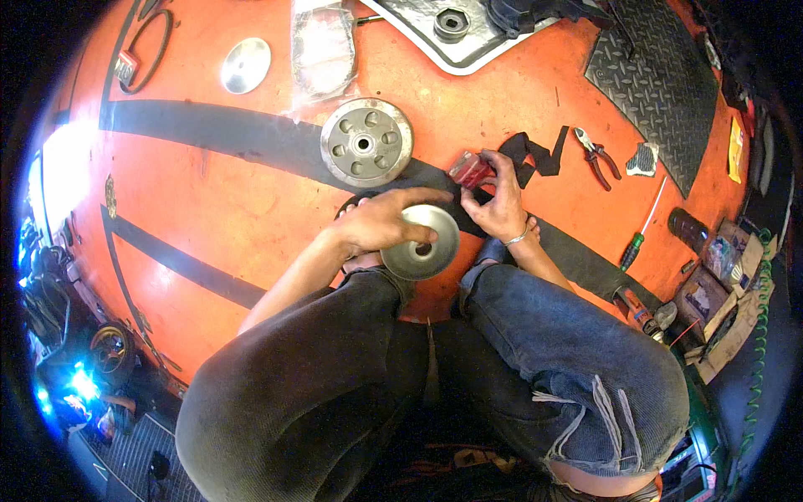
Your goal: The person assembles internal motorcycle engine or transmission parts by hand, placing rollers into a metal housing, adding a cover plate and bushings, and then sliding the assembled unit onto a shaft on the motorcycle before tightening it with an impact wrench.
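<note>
My left hand [375, 224] grips a round silver metal pulley disc [431, 264] between my knees. Its thumb lies across the face near the centre hole, with the other fingers over the far edge. My right hand [502, 205] pinches a small red packet or block [471, 170] with a shiny surface; its exact kind is unclear. Just beyond my left hand lies a round metal clutch bell [366, 142] with several holes around its hub. A black strap [535, 159] is crumpled beside my right hand.
On the orange floor lie pliers [596, 157], a green-handled screwdriver [639, 237], a thin silver disc [246, 65] and a clear plastic bag [324, 54]. A tray [458, 63] holds a metal nut-shaped part [451, 25]. A black tread plate [652, 92] and cardboard box [728, 335] sit right.
</note>
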The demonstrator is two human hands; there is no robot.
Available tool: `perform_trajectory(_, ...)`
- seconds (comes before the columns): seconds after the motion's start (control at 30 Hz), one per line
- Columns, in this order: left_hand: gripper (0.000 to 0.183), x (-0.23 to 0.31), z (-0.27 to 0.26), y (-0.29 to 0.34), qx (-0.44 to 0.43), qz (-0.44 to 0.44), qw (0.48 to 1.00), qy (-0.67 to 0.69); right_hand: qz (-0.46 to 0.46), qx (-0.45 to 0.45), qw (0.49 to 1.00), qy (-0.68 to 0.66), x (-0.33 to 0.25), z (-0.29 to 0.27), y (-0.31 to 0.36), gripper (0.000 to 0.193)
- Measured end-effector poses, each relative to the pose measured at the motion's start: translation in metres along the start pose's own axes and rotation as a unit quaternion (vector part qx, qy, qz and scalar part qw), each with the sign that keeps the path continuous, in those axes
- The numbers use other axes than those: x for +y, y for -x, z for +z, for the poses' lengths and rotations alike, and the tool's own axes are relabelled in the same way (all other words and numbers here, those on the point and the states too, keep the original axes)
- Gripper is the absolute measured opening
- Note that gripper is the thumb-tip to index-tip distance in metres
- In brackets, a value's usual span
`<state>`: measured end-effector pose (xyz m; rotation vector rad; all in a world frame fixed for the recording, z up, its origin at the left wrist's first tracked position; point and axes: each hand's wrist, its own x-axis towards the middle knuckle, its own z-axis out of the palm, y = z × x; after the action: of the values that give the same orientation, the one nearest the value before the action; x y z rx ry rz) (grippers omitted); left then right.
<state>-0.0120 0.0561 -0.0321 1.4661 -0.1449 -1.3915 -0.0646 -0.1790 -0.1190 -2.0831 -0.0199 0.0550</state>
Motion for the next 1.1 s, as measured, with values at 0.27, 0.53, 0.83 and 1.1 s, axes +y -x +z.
perform_trajectory(0.27,0.092,0.002,0.01,-0.008,0.018,0.039,0.995,-0.093,-0.037,0.012,0.999,-0.005,0.0,0.0,0.005,0.064)
perform_trajectory(0.53,0.095,-0.002,0.004,-0.014,0.021,-0.032,0.989,-0.142,-0.086,-0.004,0.992,0.092,-0.004,-0.009,0.007,0.06)
perform_trajectory(0.83,0.096,-0.022,0.002,-0.022,0.079,-0.003,0.99,-0.115,-0.058,-0.077,0.978,0.186,-0.008,-0.02,0.011,0.044)
perform_trajectory(1.1,0.097,-0.028,-0.003,-0.021,0.082,-0.003,0.989,-0.124,-0.065,-0.103,0.972,0.2,-0.006,-0.02,0.009,0.037)
